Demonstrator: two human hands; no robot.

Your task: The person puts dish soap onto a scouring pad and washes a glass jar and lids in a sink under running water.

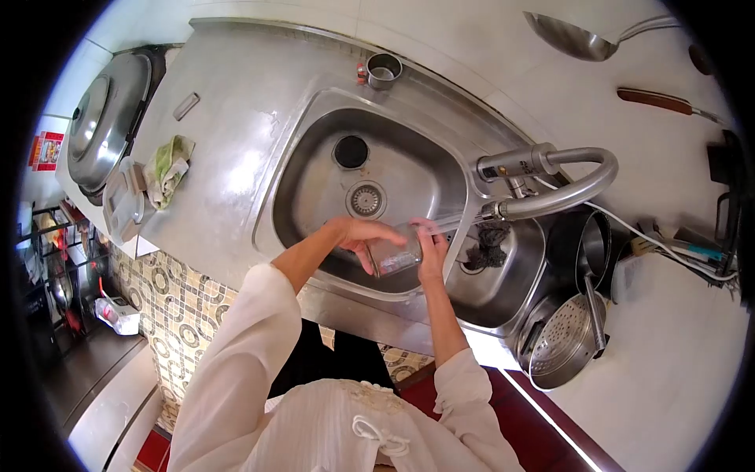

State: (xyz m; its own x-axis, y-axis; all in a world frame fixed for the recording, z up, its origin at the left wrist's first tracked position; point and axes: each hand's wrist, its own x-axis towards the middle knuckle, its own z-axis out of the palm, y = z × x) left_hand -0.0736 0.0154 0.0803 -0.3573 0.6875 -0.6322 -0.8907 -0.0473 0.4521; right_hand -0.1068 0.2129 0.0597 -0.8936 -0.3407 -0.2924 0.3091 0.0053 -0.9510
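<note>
Over the near side of the large sink basin (303,169), a clear glass jar (395,257) lies tilted between my hands. My left hand (363,237) is closed around its left side, thumb and fingers apart across the glass. On the other side, my right hand (429,250) grips the jar near its upper right end. Water appears to run from the faucet (543,189) towards the right hand. A black round lid (351,152) sits in the basin beyond the drain (366,200).
The smaller basin (507,295) at right holds a dark scrubber (489,245). A metal cup (384,71) stands behind the sink. Pans and a steel colander (562,342) crowd the right side. Leftward are a green-and-white cloth (167,171) and a large lidded pan (110,118).
</note>
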